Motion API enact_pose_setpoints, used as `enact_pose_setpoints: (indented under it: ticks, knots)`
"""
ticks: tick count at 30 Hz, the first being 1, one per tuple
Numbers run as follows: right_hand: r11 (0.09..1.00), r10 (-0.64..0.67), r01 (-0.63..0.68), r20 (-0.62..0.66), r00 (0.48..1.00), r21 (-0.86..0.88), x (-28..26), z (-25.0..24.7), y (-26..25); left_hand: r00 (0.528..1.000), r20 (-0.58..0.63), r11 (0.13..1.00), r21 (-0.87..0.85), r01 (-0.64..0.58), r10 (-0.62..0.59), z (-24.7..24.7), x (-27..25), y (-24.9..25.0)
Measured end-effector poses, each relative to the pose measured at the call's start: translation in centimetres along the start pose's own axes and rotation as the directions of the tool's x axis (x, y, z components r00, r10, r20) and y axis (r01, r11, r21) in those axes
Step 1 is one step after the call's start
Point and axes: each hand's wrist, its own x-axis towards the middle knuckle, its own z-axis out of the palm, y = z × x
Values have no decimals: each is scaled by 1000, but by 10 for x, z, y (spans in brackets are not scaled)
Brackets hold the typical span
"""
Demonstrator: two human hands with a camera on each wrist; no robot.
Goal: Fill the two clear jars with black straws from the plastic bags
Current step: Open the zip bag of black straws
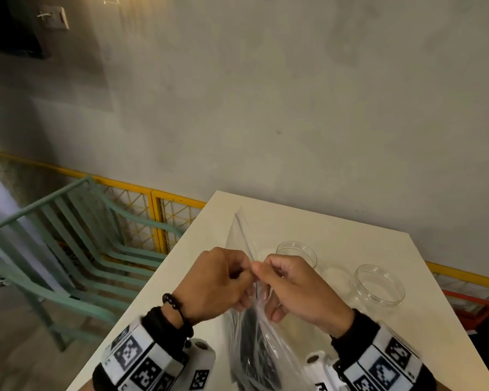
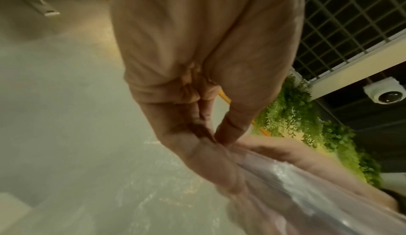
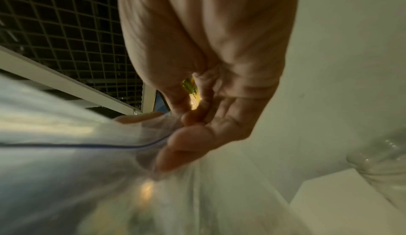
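Head view, left to right. A green slatted chair (image 1: 76, 249) stood at 9 o'clock from the desk (image 1: 336, 230), before a yellow mesh fence (image 1: 156, 210) running along the foot of the grey wall (image 1: 266, 94).

The left hand (image 1: 218, 280), wrist ringed by a black bead bracelet (image 1: 178, 311), had its thumb and fingers curled together, pinching one lip of a clear plastic bag (image 1: 263, 342) at the top. The right hand (image 1: 297, 289), immediately at 3 o'clock from the left and nearly touching it at the fingertips, pinched the opposite lip in the same manner. Both hands were thus clamped on the bag, held close together above the near part of the desk. The bag hung toward 6 o'clock between the wrists, and dark black straws (image 1: 254, 359) showed through it, blurred. A free corner of the bag rose toward 12 o'clock.

Two clear jars stood upright and uncapped on the desk: the nearer jar (image 1: 297, 251) just behind the right hand at 1 o'clock, the farther jar (image 1: 378, 286) at 3 o'clock from that hand, apart from the first. Neither showed straws inside.

Left wrist view: the fingers (image 2: 211, 160) pressed on the bag's film (image 2: 307, 195). Right wrist view: the thumb (image 3: 186, 145) and fingers gripped the bag at its blue seal line (image 3: 87, 146); one jar (image 3: 382, 158) appeared at 4 o'clock, blurred.
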Motion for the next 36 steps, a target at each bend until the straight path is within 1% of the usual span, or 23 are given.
enact_pose_setpoints:
  ticks: [2, 5, 7, 9, 10, 12, 14, 16, 18, 20, 22, 23, 24, 25, 26, 27, 28, 29, 30, 31, 32, 33, 36]
  knots:
    - [999, -34, 35, -12, 999, 32, 2, -1, 0, 1000, -15, 1000, -26, -16, 16, 3, -1, 0]
    - [974, -35, 49, -65, 997, 223, 1, 0, -1, 998, -25, 950, -307, 54, -65, 4, -1, 2]
    - [912, 16, 27, -101, 995, 408, 1, 1, 2, 992, -36, 879, -469, 87, -118, 1, -2, 3]
    - [852, 55, 9, -108, 993, 524, 0, 0, 2, 988, -60, 854, -513, 91, -141, -3, -3, 2]
    - [872, 61, 1, -110, 992, 490, -1, -1, 1, 990, -61, 875, -476, 86, -130, -3, -4, 2]
    - [951, 52, -21, -92, 994, 308, -5, 1, -4, 994, -46, 928, -364, 77, -100, 1, -6, 4]
    - [992, 34, -24, -72, 997, 126, -7, 3, -7, 994, -39, 954, -288, 82, -98, 6, -7, 8]
    - [998, -4, -1, -83, 997, -56, -6, 0, -4, 994, -47, 977, -194, 88, -99, 4, -8, 11]
    - [949, -76, 27, -143, 987, -313, -3, -15, 3, 994, -86, 996, 54, 77, -72, -8, -8, 10]
    - [884, -103, -11, -219, 970, -467, -2, -34, 6, 994, -102, 924, 374, 83, -48, -26, -7, 8]
    - [877, -71, -60, -252, 965, -477, -2, -46, 6, 992, -124, 779, 619, 99, -28, -37, -5, 2]
    - [893, -52, -67, -250, 967, -446, -2, -46, 6, 992, -122, 713, 698, 64, 31, -39, -5, 0]
    - [912, -34, -68, -239, 970, -404, -1, -44, 5, 986, -88, 662, 749, -27, 139, -37, -7, 0]
    - [930, -22, -64, -226, 974, -363, 0, -42, 6, 961, 3, 622, 762, -181, 275, -34, -9, 1]
    - [940, -17, -56, -212, 977, -337, 1, -39, 6, 915, 143, 582, 732, -355, 378, -28, -11, 2]
    - [944, -14, -53, -200, 980, -327, 2, -38, 6, 871, 291, 540, 694, -477, 396, -23, -14, 5]
    - [945, -9, -54, -191, 981, -323, 2, -37, 6, 852, 411, 504, 687, -524, 326, -18, -16, 6]
    - [947, -3, -58, -188, 982, -317, 2, -40, 6, 850, 486, 452, 724, -521, 202, -15, -14, 5]
    - [948, 4, -63, -186, 982, -312, 1, -44, 5, 848, 522, 371, 772, -516, 95, -14, -12, 2]
    - [946, 6, -65, -185, 983, -318, 0, -51, 4, 845, 533, 284, 803, -524, 51, -15, -10, 0]
    - [932, -3, -65, -185, 983, -358, -2, -60, 4, 833, 549, 232, 804, -548, 66, -19, -9, -2]
    - [897, -21, -66, -191, 981, -437, -4, -70, 5, 816, 568, 228, 785, -576, 108, -26, -7, -4]
    - [716, -33, -158, -258, 965, -681, -9, -99, 11, 785, 576, 316, 719, -619, 227, -50, -6, -7]
